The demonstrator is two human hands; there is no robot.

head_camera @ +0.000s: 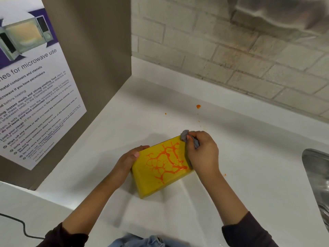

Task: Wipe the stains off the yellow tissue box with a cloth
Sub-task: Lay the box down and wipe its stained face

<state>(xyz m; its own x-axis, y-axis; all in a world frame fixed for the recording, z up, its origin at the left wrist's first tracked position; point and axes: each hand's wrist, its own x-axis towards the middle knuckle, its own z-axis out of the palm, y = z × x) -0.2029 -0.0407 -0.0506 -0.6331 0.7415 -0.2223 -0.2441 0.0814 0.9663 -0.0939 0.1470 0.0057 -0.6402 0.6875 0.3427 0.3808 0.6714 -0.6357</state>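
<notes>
The yellow tissue box lies flat on the white counter, its top covered by branching orange stains. My left hand grips the box's far left edge, thumb on top. My right hand holds a crumpled grey cloth and presses it against the box's far right corner. Most of the cloth is hidden inside my fist.
Small orange splatters dot the white counter behind and right of the box. A steel sink sits at the right edge. A tan panel with a microwave-use poster stands left; a black cable runs at lower left.
</notes>
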